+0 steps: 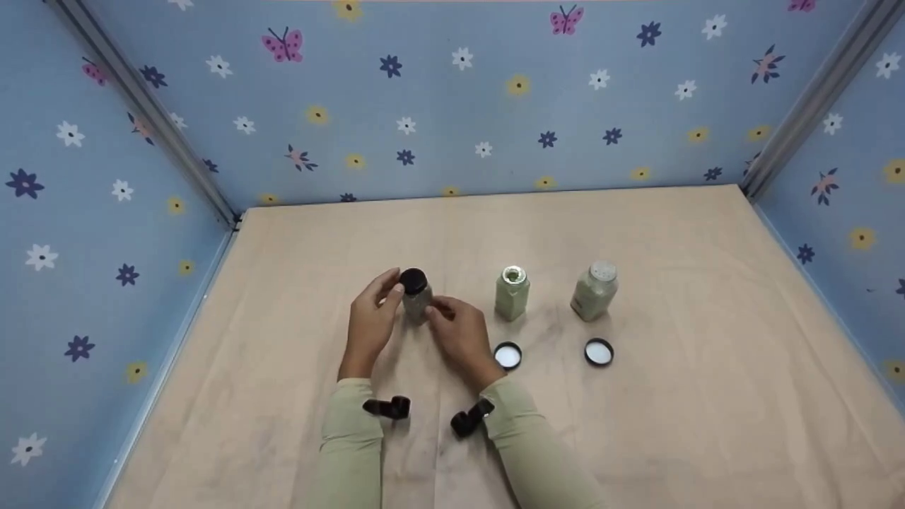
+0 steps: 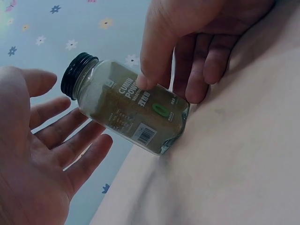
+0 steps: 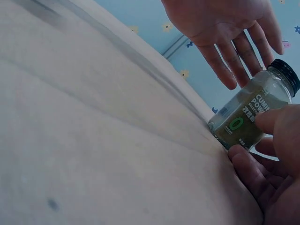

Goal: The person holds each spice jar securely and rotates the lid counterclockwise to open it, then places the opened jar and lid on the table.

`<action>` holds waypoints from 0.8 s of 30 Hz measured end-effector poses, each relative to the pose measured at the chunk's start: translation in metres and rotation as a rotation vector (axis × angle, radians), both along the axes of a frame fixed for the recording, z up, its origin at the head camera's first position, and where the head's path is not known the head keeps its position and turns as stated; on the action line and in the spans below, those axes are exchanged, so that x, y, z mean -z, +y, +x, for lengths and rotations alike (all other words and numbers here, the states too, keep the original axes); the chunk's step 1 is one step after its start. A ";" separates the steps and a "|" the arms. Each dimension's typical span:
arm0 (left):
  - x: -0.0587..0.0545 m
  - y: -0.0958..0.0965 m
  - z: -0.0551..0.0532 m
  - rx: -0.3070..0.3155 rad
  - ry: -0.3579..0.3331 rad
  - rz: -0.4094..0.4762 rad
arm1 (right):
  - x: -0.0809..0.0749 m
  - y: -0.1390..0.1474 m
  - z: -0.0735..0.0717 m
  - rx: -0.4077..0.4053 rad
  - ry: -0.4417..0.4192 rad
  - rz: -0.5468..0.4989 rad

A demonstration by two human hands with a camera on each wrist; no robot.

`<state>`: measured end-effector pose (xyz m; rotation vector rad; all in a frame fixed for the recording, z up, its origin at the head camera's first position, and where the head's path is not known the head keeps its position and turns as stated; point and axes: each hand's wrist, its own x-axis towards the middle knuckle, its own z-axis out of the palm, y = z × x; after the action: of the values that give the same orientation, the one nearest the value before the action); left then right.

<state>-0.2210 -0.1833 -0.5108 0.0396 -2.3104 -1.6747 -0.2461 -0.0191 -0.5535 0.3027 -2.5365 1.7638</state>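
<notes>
Now pinches low on cumin powder jar [image 1: 418, 305] with right hand [image 1: 461, 331], holds left hand [image 1: 370, 318] spread beside black cap [image 1: 413, 281]; has jar between both hands, nearest uncapped jar [image 1: 512, 298] right of grip.

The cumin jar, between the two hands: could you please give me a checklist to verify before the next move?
1. Cumin jar held: ok, the right hand grips its body.
2. Black cap on its mouth: ok; tightness, cannot tell.
3. Left hand gripping the cap, if twisting comes next: not ok, its fingers are extended and the thumb is off the cap.
4. Jar's base flat on the tabletop: cannot tell.
5. Middle jar and right jar apart from the hands: ok, both stand capless.
6. Left loose cap free of the right hand: cannot tell; they look very close.
</notes>
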 end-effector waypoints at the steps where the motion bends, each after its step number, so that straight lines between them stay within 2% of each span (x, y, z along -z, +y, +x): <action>1: 0.000 0.000 0.000 0.005 -0.003 0.002 | 0.000 0.000 0.000 -0.001 -0.003 0.000; 12: -0.004 -0.004 -0.002 0.037 -0.032 -0.014 | -0.004 -0.001 -0.002 0.007 0.004 0.008; 18: -0.003 -0.006 -0.003 0.089 -0.060 -0.001 | -0.002 0.001 -0.001 -0.015 0.061 0.049; 24: -0.001 -0.007 -0.004 0.135 -0.062 -0.032 | -0.002 0.002 0.002 -0.006 0.117 0.103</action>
<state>-0.2251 -0.1903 -0.5099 -0.0738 -2.4341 -1.7223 -0.2440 -0.0176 -0.5519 0.4054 -2.5497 1.5709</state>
